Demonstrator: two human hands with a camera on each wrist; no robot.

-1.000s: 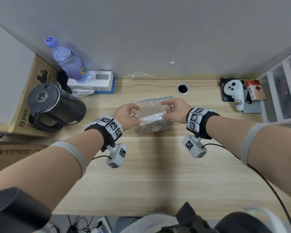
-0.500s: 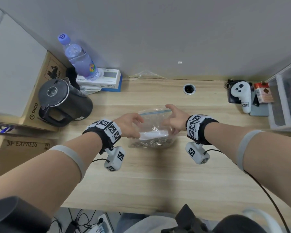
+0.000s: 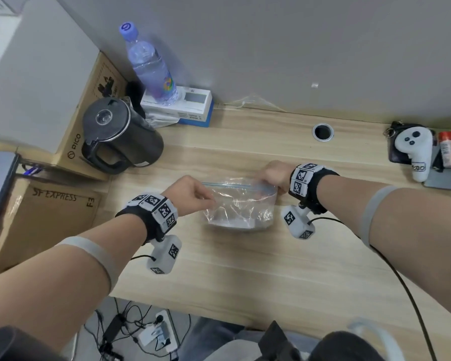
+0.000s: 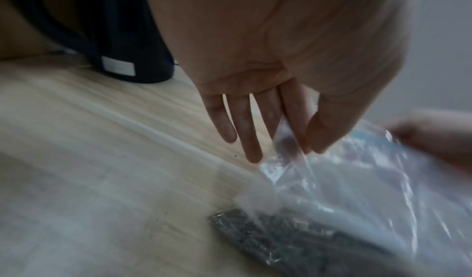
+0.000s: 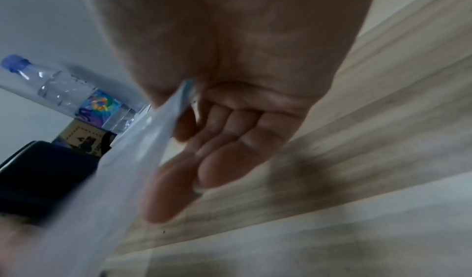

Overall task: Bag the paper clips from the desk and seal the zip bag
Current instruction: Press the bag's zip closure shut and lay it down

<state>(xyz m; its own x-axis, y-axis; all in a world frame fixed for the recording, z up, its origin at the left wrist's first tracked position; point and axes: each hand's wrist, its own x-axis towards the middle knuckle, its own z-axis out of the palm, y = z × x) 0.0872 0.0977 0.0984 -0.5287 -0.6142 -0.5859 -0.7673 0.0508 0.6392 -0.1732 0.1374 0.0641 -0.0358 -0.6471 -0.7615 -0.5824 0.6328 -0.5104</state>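
Sealing step. Bag (image 3: 241, 204) stands on desk (image 3: 245, 269), clips (image 4: 268, 235) heaped at bottom. My left hand (image 3: 190, 194) and right hand (image 3: 275, 174) each pinch a top corner. Next, I judge: press zip (image 3: 235, 185) shut end to end.
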